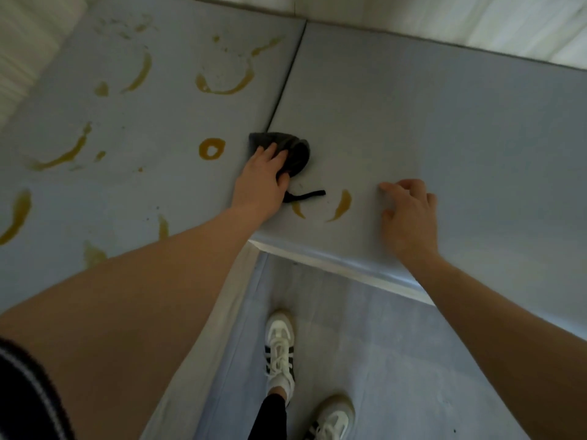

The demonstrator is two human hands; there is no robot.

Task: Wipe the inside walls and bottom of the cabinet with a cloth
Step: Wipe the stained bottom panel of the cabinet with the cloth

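A dark grey cloth [293, 152] lies bunched on the pale grey surface [413, 122] just right of a dark seam [287, 74]. My left hand [262, 182] presses down on the cloth, fingers over it and thumb curled round its near edge. A thin black strap [306, 195] trails from the cloth toward me. My right hand [408, 214] rests on the same panel to the right, fingers bent with the tips touching the surface, holding nothing. Yellow-brown stains mark the surface: a small ring [212, 149] left of the cloth and two arcs [341, 204] between my hands.
The left panel [133, 128] carries several more yellow-brown rings and streaks. A white edge [333, 268] borders the surface toward me. Below it is grey floor [365, 344] with my two white shoes [279, 344]. Pale walls rise at the far side.
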